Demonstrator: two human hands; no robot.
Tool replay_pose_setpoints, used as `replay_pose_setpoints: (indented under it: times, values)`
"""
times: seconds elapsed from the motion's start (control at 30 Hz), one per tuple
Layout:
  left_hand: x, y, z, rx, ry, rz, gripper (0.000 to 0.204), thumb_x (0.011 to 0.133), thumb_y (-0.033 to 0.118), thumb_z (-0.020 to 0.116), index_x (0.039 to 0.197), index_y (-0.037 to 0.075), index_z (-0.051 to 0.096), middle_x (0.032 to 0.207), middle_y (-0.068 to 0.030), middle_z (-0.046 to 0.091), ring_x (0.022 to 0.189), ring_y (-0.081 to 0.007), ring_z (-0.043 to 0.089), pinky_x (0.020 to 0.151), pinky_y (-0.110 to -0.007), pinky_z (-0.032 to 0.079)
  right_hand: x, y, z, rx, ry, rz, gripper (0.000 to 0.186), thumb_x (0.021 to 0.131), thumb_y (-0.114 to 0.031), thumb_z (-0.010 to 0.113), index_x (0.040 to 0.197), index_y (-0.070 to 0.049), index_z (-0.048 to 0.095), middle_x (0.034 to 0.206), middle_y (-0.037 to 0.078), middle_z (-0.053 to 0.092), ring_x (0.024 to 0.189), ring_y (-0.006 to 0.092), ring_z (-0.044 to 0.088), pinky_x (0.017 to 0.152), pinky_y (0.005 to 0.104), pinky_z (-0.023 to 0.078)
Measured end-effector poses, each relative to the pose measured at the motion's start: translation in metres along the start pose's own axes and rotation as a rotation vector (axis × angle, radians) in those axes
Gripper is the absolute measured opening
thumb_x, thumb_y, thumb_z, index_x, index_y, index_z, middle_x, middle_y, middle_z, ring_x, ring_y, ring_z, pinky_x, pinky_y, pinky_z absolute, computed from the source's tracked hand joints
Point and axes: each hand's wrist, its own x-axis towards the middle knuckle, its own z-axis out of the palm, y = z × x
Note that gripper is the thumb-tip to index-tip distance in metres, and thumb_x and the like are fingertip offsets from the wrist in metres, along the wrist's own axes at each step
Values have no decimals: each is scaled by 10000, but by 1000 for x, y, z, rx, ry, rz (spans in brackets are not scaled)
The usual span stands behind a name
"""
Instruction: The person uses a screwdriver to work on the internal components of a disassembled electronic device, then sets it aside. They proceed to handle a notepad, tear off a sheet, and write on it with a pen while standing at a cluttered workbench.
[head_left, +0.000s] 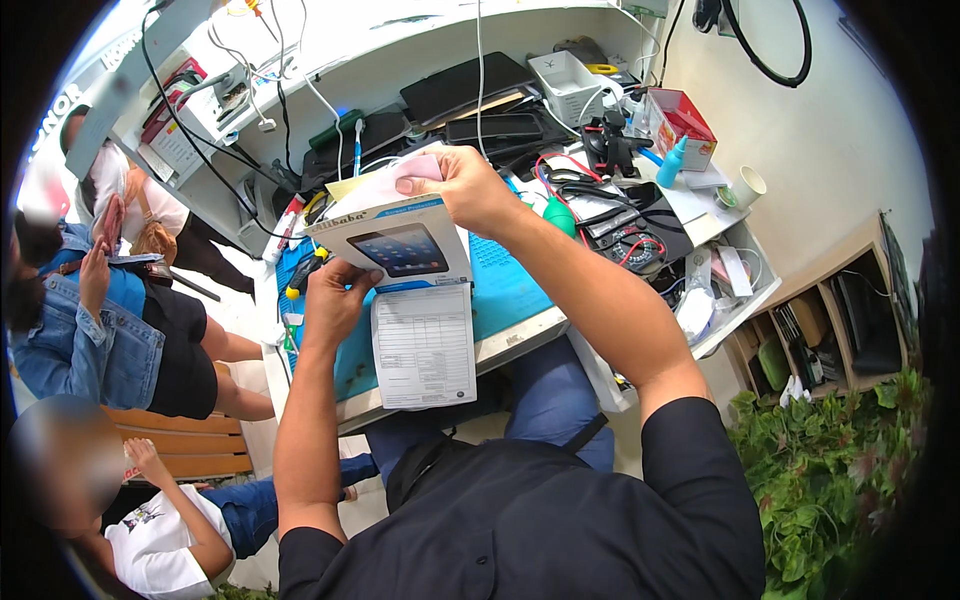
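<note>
In front of me is a flat cardboard sleeve [400, 252] with a tablet pictured on it. My left hand [335, 303] pinches its lower left edge between thumb and fingers. At the sleeve's top, my right hand [468, 188] grips a pink sheet [420, 168] with its thumb on the near face. White paper [372, 194] stands beside the pink sheet, behind the sleeve. A printed white form [424, 350] hangs below the sleeve over the desk's front edge. Whether the papers and sleeve are joined is hidden. Under them lies a blue work mat [512, 282].
Cables, a multimeter [632, 238], a teal bottle [673, 162], a red-and-white box [680, 125] and a paper cup [748, 186] crowd the right side. An open drawer [745, 285] juts out there. Several people stand or sit at left; a shelf [830, 320] and plants are at right.
</note>
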Motion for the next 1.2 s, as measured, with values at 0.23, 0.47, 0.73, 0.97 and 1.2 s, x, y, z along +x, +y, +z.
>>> replay_pose_setpoints:
  times: [0.23,0.47,0.73,0.97,1.2]
  values:
    - [1,14,-11,297,-48,57,171,949,18,818,1113,-15,784,960,-126,836,854,-158,770,812,-319,587,-9,-12,3,-39,-10,10,202,1000,-62,792,1174,35,758,1068,86,806,929,103,731,825,278,599]
    - [-13,22,-6,289,-23,25,189,963,32,808,1128,-25,735,924,-118,822,822,-171,761,802,-330,581,-30,-36,21,-192,-138,-13,177,1037,-114,750,1150,21,753,1031,56,789,917,76,683,807,260,554]
    - [-29,41,-5,93,207,146,758,761,181,1008,1396,18,629,1255,-141,740,1116,-229,710,926,-369,581,-57,-62,33,-435,-120,-91,156,1023,-95,737,1122,24,761,996,65,789,921,81,686,819,276,551]
    - [-66,119,-49,240,-67,431,542,686,3,927,1207,93,811,1182,-116,795,1126,-275,765,963,-398,603,-122,-87,60,-628,-283,-189,132,999,-118,760,1083,-19,777,879,153,788,784,278,786,728,352,594]
    - [-141,104,-30,379,-198,410,391,688,-96,753,1022,97,815,1028,-55,791,1003,-272,778,851,-388,623,-153,-60,48,-709,-375,-243,406,1034,-362,719,1218,0,728,1270,207,749,1170,391,724,1003,464,572]
